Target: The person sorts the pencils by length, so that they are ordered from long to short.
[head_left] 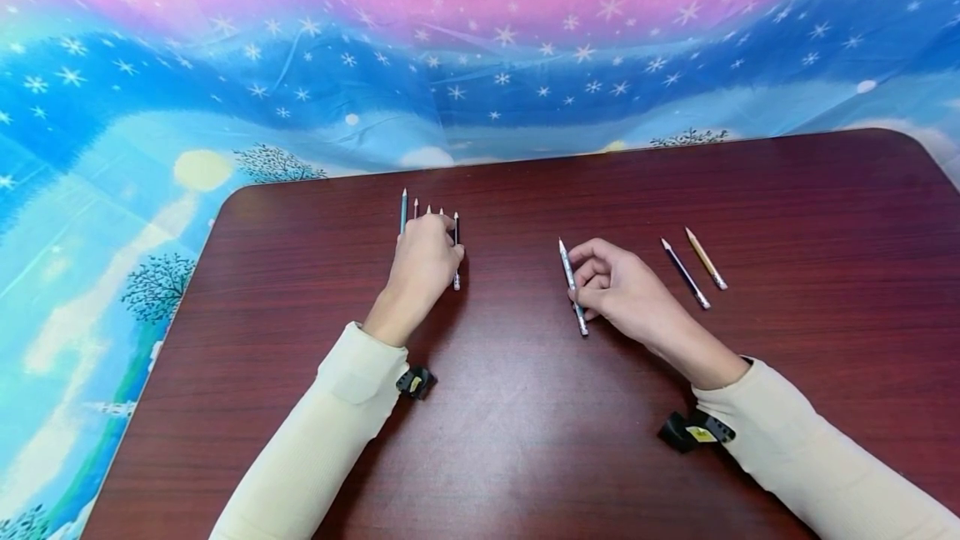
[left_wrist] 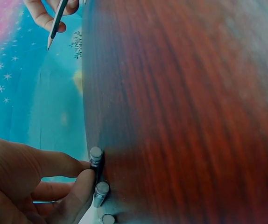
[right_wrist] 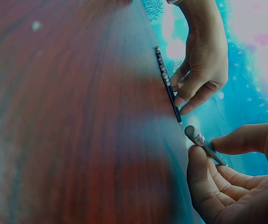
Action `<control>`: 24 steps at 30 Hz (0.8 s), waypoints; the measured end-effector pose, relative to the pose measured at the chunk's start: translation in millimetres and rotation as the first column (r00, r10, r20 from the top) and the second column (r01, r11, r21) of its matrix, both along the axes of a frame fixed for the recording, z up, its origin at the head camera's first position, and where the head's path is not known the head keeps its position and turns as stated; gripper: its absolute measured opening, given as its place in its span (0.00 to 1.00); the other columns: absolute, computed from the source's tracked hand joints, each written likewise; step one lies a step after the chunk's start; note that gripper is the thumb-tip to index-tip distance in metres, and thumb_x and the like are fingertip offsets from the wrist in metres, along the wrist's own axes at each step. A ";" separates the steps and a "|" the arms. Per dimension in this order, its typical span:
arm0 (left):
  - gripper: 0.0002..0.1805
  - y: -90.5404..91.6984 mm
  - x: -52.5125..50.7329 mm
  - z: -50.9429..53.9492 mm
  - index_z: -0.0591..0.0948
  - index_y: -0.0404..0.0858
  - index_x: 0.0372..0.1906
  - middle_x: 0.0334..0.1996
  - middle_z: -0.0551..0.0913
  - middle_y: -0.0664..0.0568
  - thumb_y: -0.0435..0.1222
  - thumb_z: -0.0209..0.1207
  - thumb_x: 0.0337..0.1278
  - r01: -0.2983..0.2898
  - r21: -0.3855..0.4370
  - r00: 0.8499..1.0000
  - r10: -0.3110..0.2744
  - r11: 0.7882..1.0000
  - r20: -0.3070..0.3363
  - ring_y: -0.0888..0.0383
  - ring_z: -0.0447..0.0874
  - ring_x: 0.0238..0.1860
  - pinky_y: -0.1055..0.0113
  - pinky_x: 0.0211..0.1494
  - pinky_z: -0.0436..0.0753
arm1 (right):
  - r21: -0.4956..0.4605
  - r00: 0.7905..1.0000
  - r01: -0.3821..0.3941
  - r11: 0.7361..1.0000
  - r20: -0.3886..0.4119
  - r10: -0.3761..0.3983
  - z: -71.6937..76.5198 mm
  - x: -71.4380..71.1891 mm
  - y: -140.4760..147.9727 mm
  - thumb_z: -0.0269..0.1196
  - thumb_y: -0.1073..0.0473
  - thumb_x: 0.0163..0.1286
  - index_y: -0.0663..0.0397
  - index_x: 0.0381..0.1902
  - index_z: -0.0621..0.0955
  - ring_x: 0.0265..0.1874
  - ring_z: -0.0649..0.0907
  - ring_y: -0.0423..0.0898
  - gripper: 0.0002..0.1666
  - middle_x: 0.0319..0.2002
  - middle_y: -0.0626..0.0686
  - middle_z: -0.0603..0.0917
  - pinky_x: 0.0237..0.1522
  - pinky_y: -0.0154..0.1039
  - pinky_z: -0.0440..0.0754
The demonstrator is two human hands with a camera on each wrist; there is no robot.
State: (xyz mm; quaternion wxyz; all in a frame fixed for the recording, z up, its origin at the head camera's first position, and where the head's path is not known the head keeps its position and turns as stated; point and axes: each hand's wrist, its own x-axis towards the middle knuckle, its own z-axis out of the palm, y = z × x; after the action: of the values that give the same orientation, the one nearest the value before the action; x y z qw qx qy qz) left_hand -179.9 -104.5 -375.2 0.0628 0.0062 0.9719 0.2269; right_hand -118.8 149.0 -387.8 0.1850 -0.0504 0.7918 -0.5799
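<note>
My left hand (head_left: 426, 258) is over a row of several pencils on the left half of the table. Thumb and finger pinch a dark pencil (head_left: 457, 228) at the row's right end, its eraser end (left_wrist: 95, 154) showing in the left wrist view. At the row's left end lies a teal pencil (head_left: 403, 211); the hand covers much of the pencils between. My right hand (head_left: 628, 294) holds a pale, patterned pencil (head_left: 566, 258) between thumb and fingers, tip pointing away from me. In the right wrist view its eraser end (right_wrist: 195, 134) faces the camera, lifted off the table.
Right of my right hand, a dark purple pencil (head_left: 684, 273) and a yellow pencil (head_left: 706, 258) lie side by side, slanted. The reddish-brown table (head_left: 510, 423) has rounded far corners. Behind it hangs a snowflake-patterned cloth (head_left: 480, 48), which also covers the left side.
</note>
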 end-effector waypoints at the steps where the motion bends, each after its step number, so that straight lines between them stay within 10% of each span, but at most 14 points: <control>1: 0.18 -0.1 0.0 0.0 0.84 0.35 0.61 0.39 0.92 0.47 0.32 0.65 0.69 -0.001 0.001 1.000 0.001 1.000 0.002 0.52 0.91 0.45 0.53 0.59 0.86 | -0.001 1.000 0.000 1.000 0.001 0.000 0.0 0.0 0.0 0.57 0.74 0.67 0.69 0.64 0.71 0.32 0.82 0.39 0.26 0.37 0.56 0.81 0.33 0.38 0.87; 24: 0.17 0.3 -0.2 0.9 0.85 0.33 0.59 0.38 0.92 0.47 0.33 0.65 0.69 0.005 -0.006 1.000 -0.005 1.000 -0.015 0.51 0.91 0.46 0.51 0.61 0.85 | -0.019 1.000 -0.003 1.000 0.007 0.003 -0.9 0.3 0.7 0.57 0.75 0.67 0.71 0.64 0.70 0.31 0.80 0.38 0.26 0.38 0.57 0.81 0.33 0.38 0.86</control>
State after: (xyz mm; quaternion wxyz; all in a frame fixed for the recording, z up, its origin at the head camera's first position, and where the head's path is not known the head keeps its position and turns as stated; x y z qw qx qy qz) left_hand -180.0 -104.2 -374.3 0.0560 0.0101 0.9730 0.2238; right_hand -118.5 149.6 -388.6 0.1884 -0.0513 0.7853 -0.5875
